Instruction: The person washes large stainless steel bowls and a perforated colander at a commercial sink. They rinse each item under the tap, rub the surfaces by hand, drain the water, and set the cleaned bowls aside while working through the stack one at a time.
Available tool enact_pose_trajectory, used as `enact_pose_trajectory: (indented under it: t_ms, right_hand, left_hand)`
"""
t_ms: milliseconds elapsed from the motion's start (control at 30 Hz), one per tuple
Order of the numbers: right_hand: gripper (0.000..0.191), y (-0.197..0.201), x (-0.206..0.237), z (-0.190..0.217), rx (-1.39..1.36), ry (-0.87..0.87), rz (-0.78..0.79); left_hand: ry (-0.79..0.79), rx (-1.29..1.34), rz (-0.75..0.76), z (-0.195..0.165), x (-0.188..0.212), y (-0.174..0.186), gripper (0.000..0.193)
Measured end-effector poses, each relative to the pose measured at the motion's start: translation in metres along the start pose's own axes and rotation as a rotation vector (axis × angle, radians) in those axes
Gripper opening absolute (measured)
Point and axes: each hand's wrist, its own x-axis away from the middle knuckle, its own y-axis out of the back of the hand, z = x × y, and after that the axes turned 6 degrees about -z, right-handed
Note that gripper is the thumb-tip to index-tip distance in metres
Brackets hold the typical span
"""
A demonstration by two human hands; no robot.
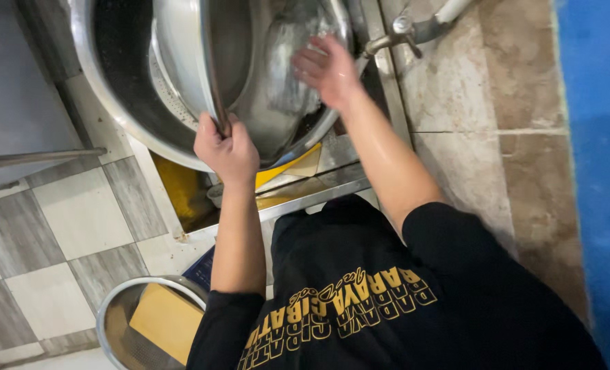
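The left hand [226, 147] grips the rim of the metal bowl [202, 62] to keep it tipped in the big basin [113, 103], so the open right hand [325, 68] can rub inside.

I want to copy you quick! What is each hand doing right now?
Left hand: closed, gripping the rim of the metal bowl.
Right hand: open, fingers pressed on the wet inside of the big basin.
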Motion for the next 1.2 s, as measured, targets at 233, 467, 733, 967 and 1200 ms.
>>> enact_pose_trajectory:
  t_ms: [233, 467, 733, 967, 1200]
  right_hand:
    - [0.059, -0.08, 0.062, 0.053, -0.122, 0.05, 0.427]
    - [0.039, -0.067, 0.087, 0.08, -0.267, 0.261, 0.202]
    - [0.036, 0.006, 0.054, 0.028, -0.25, 0.301, 0.072]
    - [0.036, 0.074, 0.053, -0.013, -0.312, -0.048, -0.441]
    - [0.065, 0.116, 0.097, -0.065, -0.293, 0.116, -0.496]
  left_hand:
    - [-0.309, -0.259, 0.034, 0.01, 0.072, -0.042, 0.018]
    - [-0.613, -0.225, 0.143, 0.035, 0.068, -0.03, 0.019]
    - [-0.881, -0.262, 0.448, 0.083, 0.035, 0.012, 0.011]
    - [-0.835, -0.336, 0.871, 0.085, 0.054, 0.008, 0.014]
    - [-1.028, -0.161, 0.912, 0.035, 0.07, -0.07, 0.039]
